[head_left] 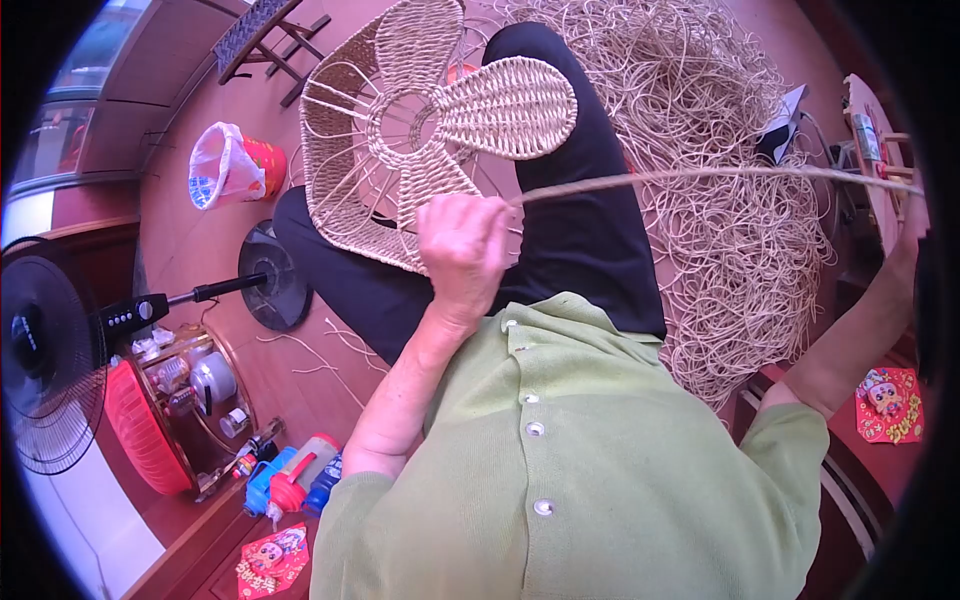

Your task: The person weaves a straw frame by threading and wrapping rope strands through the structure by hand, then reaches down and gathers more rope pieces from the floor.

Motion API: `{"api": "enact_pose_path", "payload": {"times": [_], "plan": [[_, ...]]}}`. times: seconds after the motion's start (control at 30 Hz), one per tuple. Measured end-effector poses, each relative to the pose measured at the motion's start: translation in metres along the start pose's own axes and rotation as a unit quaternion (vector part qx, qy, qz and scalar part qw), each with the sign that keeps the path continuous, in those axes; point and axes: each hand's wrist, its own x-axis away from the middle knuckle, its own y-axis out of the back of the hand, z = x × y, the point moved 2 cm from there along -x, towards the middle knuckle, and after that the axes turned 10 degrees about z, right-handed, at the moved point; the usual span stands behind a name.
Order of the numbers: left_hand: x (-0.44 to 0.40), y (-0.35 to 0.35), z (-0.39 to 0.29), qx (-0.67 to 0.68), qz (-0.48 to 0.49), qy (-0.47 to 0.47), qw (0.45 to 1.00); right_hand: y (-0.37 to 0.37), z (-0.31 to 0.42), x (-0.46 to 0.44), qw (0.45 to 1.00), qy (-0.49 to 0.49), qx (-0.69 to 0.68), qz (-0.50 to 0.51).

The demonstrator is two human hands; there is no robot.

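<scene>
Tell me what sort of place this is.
Probably a room at home used for weaving: there is a large heap of cord, a partly woven piece and a standing fan.

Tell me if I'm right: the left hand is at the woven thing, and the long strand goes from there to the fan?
Not quite: the head view shows the long strand going to the right hand, not the fan. The left hand is at the woven thing.
</scene>
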Motion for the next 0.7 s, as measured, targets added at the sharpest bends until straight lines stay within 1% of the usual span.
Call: {"api": "enact_pose_path", "payload": {"times": [0.1,0.13,0.17,0.2,0.23,0.27,0.3,0.37,0.43,0.47,0.5,0.6,0.67,0.7], "plan": [[0.012,0.012,0.018,0.054,-0.033,0.076,0.995,0.058,-0.059,0.051,0.989,-0.101,0.063,-0.090],[0.016,0.014,0.019,0.036,-0.027,0.058,0.997,0.078,-0.081,0.069,0.980,-0.137,0.082,-0.119],[0.016,0.015,0.019,0.041,-0.018,0.078,0.996,0.040,-0.169,0.074,0.901,-0.244,0.304,-0.191],[0.016,0.015,0.017,0.046,-0.007,0.098,0.994,0.045,-0.218,0.102,0.903,-0.380,0.073,-0.189],[0.015,0.015,0.016,0.051,0.006,0.116,0.992,0.028,-0.262,0.112,0.904,-0.324,0.069,-0.270],[0.013,0.016,0.017,0.040,0.013,0.114,0.993,0.027,-0.283,0.116,0.926,-0.285,0.117,-0.220],[0.013,0.017,0.017,0.018,0.024,0.102,0.994,0.014,-0.287,0.102,0.927,-0.313,0.051,-0.198],[0.006,0.018,0.017,-0.021,0.042,0.068,0.997,0.020,-0.314,0.108,0.930,-0.309,-0.004,-0.197],[0.005,0.018,0.025,-0.033,0.060,0.086,0.994,0.021,-0.335,0.134,0.878,-0.392,-0.034,-0.272],[0.006,0.021,0.028,-0.034,0.065,0.099,0.992,0.005,-0.336,0.138,0.860,-0.395,-0.053,-0.319],[0.008,0.021,0.030,-0.034,0.072,0.114,0.990,0.003,-0.341,0.146,0.848,-0.401,-0.075,-0.338],[0.009,0.017,0.026,-0.048,0.069,0.105,0.991,0.003,-0.363,0.151,0.825,-0.431,-0.126,-0.342],[0.003,0.018,0.025,-0.082,0.078,0.090,0.990,0.025,-0.395,0.156,0.821,-0.427,-0.150,-0.348],[0.003,0.018,0.027,-0.096,0.087,0.061,0.990,0.031,-0.401,0.149,0.830,-0.426,-0.154,-0.327]]}}
